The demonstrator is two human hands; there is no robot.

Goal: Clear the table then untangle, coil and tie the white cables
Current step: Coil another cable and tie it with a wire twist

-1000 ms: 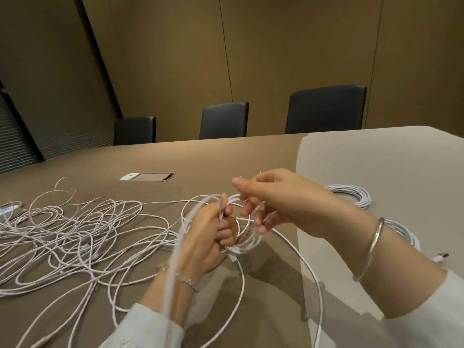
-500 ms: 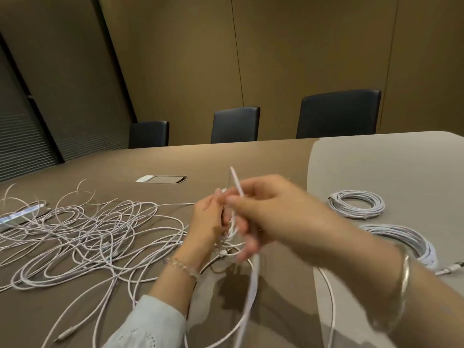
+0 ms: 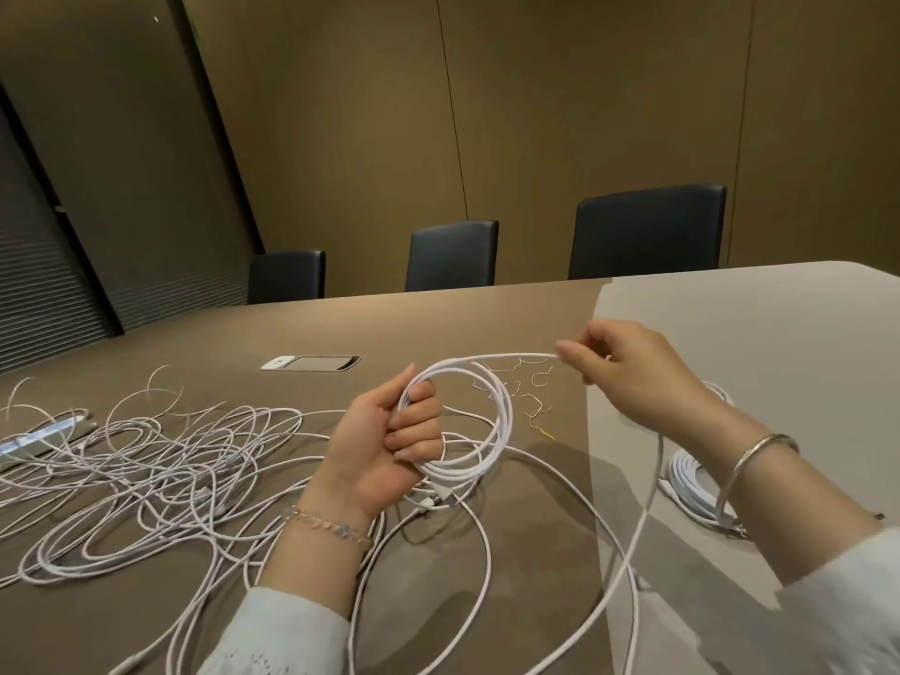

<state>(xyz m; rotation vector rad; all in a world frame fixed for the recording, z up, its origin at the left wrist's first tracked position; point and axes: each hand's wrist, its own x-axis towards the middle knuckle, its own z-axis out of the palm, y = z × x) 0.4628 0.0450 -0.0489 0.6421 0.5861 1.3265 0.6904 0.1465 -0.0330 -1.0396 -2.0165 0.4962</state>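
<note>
My left hand [image 3: 389,445] grips a small coil of white cable [image 3: 492,426], held upright above the table. My right hand [image 3: 628,365] pinches the same cable's running strand, stretched out to the right of the coil. From there the strand drops past my right forearm to the table. A big tangle of loose white cables [image 3: 146,460] sprawls over the brown table [image 3: 272,333] to the left. One finished coil [image 3: 691,484] lies on the pale table section, partly hidden by my right arm.
Thin gold twist ties [image 3: 528,397] lie scattered just behind the held coil. A flush socket panel [image 3: 311,362] sits in the tabletop. A white power strip [image 3: 39,436] rests at the far left. Three dark chairs [image 3: 645,231] stand along the far edge.
My right hand has swung away from the left hand and out to the right, drawing the strand taut. The coil in my left hand now shows as a clear loop.
</note>
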